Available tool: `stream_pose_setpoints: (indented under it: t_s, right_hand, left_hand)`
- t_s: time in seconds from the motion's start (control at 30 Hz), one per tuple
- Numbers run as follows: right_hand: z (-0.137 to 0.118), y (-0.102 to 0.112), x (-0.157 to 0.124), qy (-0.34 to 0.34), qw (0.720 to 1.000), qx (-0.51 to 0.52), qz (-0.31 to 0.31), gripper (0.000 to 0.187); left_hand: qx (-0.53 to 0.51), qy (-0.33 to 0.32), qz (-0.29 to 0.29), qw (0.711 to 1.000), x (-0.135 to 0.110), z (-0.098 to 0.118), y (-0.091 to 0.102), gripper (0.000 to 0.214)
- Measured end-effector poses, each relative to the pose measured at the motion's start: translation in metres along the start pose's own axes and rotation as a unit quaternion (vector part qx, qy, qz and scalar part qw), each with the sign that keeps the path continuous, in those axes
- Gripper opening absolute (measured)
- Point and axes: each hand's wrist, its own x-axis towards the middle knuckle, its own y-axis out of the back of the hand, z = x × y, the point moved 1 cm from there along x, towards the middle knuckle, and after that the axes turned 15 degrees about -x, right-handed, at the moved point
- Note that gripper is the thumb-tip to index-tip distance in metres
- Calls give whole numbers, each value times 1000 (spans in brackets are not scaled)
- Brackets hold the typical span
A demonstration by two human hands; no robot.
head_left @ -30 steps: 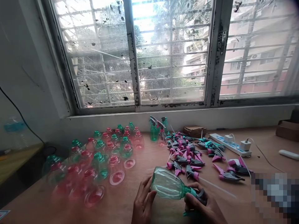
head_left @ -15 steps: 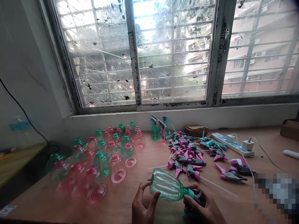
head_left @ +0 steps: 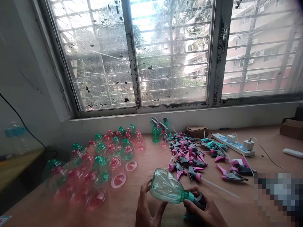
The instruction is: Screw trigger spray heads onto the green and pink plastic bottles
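Note:
A clear green plastic bottle (head_left: 165, 188) lies on its side in my hands near the front edge of the wooden table (head_left: 132, 205). My left hand (head_left: 148, 208) cups the bottle's body from below, fingers curled round it. My right hand (head_left: 201, 212) grips the dark grey and teal spray trigger head (head_left: 198, 200) that sits at the bottle's neck. A thin white dip tube (head_left: 220, 188) lies on the table just right of it.
Many capless green and pink bottles (head_left: 99, 160) stand at the left. Loose pink and teal trigger heads (head_left: 196, 154) are heaped at the centre right. Two bottles with sprayers on them (head_left: 159, 130) stand by the wall. A power strip (head_left: 233, 144) and cardboard boxes (head_left: 197, 131) lie at the right.
The bottle has tilted, its base rising a little to the left. My left hand has shifted lower beneath it. The camera view has swung slightly.

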Motion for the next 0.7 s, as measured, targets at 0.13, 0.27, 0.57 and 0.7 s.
stream_pose_setpoints:
  t_s: [0.13,0.27,0.57,0.7]
  right_hand:
    - [-3,0,-1,-13,1000,11,-6,41]
    - [1,3,1,-9,999,35,-21,43]
    - [1,6,1,2,1000,28,-11,43]
    - [1,5,0,-4,999,26,-30,44]
  left_hand:
    - [7,23,-10,1000,3,0,1,45]
    - [-18,3,-19,1000,3,-2,1,47]
    - [-24,-35,-8,999,-1,-6,2,54]
    - [-60,-4,-4,998,0,-2,3,49]
